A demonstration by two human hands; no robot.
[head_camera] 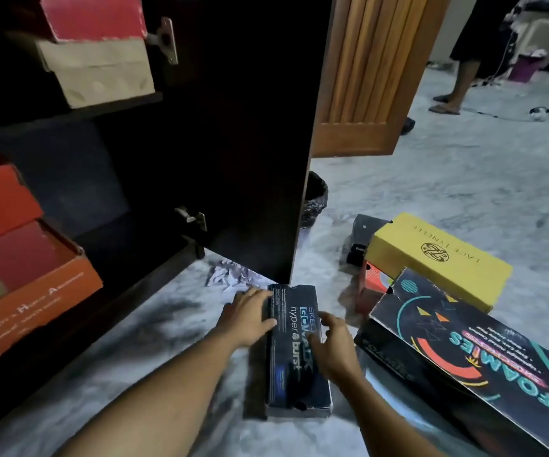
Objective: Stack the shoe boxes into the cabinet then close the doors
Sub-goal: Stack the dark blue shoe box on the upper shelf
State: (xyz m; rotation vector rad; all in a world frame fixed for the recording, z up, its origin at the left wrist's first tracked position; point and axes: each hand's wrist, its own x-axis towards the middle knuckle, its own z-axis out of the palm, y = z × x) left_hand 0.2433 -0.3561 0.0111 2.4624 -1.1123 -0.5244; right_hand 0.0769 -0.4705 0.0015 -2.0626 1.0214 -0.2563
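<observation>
A dark blue shoe box point(294, 374) lies flat on the floor below the open cabinet door point(233, 133). My left hand point(250, 316) rests on its left edge with fingers spread over the lid. My right hand point(330, 338) lies on the lid's right side, fingers curled over it. To the right sit a black box with colourful print point(464, 351) and a yellow box point(437, 258). Inside the dark cabinet, an orange box point(32, 291) sits low at the left, and a red box point(91, 14) rests on a beige box point(101, 70) on the upper shelf.
Crumpled paper point(230, 275) lies by the door's lower corner. A small black box point(363, 235) sits behind the yellow one. A wooden room door point(368, 77) stands open behind. Another person's legs point(457, 84) are at the far right, near a purple bucket point(523, 69).
</observation>
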